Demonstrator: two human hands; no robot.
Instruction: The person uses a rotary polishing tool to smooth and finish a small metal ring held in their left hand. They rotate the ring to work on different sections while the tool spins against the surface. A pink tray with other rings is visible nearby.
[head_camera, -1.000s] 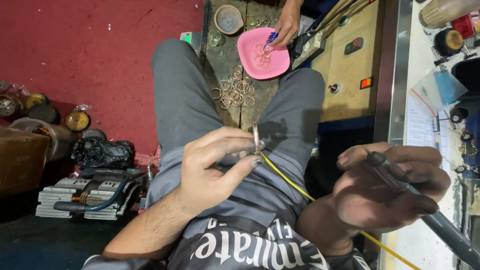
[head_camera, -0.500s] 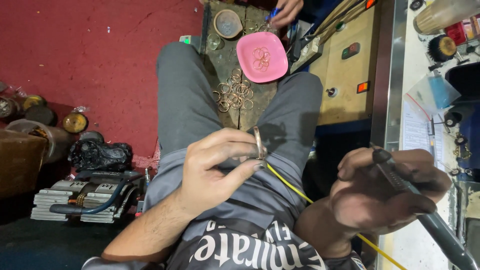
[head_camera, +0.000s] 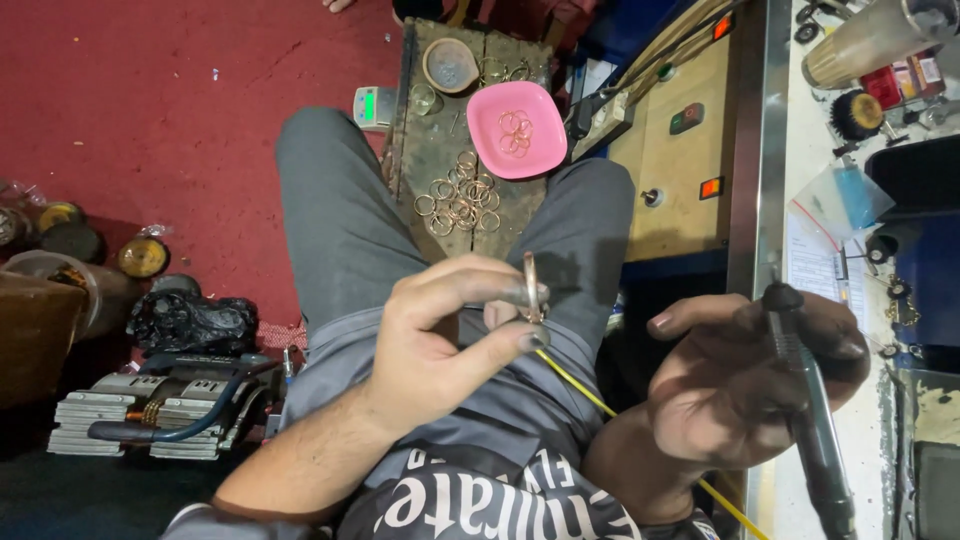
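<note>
Head view: left hand (head_camera: 440, 345) pinches a thin copper-coloured metal ring (head_camera: 531, 290) edge-on between thumb and fingertips over the lap, right hand (head_camera: 740, 385) curls closed around a dark pen-shaped rotary handpiece (head_camera: 805, 410), round pink plastic dish (head_camera: 517, 130) with rings beyond the knees.

Red carpet floor (head_camera: 150, 90) — steel-edged workbench (head_camera: 757, 150) right.

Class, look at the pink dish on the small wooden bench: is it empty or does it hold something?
Not empty. The pink dish holds a few thin metal rings lying together on its floor.
</note>
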